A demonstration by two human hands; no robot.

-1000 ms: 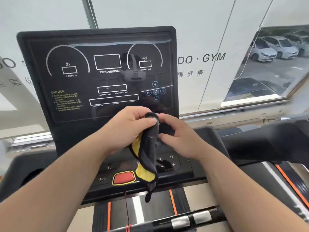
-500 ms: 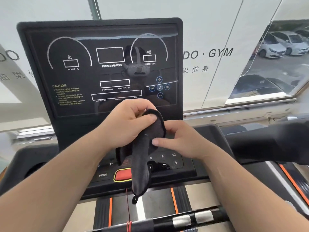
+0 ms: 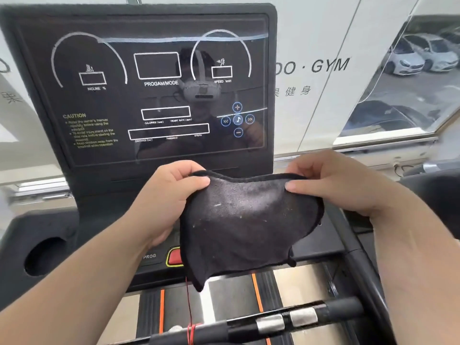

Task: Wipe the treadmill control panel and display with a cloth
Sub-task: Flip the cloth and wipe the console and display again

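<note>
Spreading wide now, cloth no longer bunched, both hands apart

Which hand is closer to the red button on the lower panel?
Left. The left hand holds the cloth just above the red button; the right hand grips the cloth's opposite corner, farther to the right.
</note>
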